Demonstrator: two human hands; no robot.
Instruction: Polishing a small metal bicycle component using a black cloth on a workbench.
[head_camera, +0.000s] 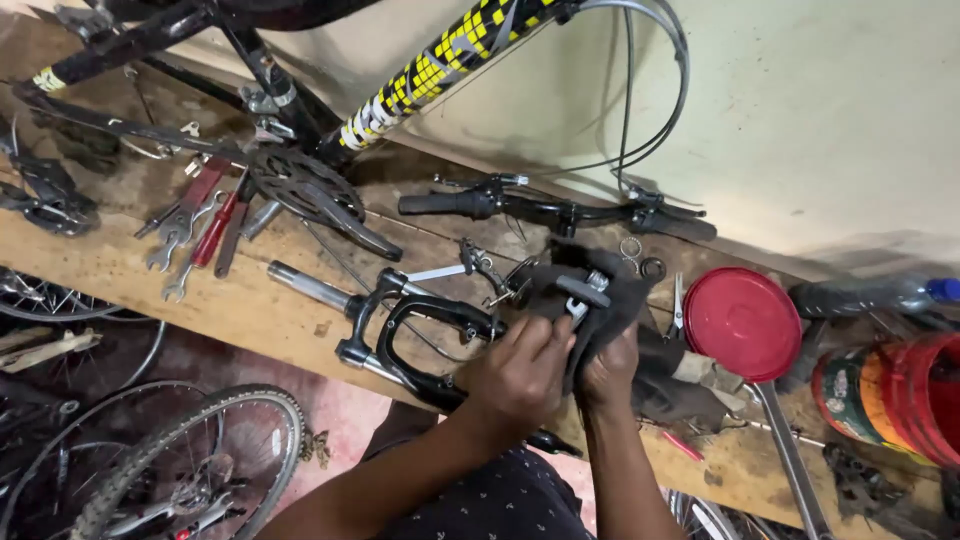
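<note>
A dark rag (618, 300) is wrapped around a small metal bicycle brake part (583, 290) above a wooden workbench (250, 305). My left hand (520, 370) grips the rag and part from the left. My right hand (610, 372) holds them from below, its fingers mostly hidden under the cloth. A black suspension fork (400, 330) lies on the bench just left of my hands.
A black handlebar (540, 210) with cables lies behind my hands. Spanners and red-handled tools (200, 235) and a chainring crank (310, 190) sit at the left. A red lid (742, 322) and red tin (900, 395) stand at the right. A wheel (190, 460) lies below the bench.
</note>
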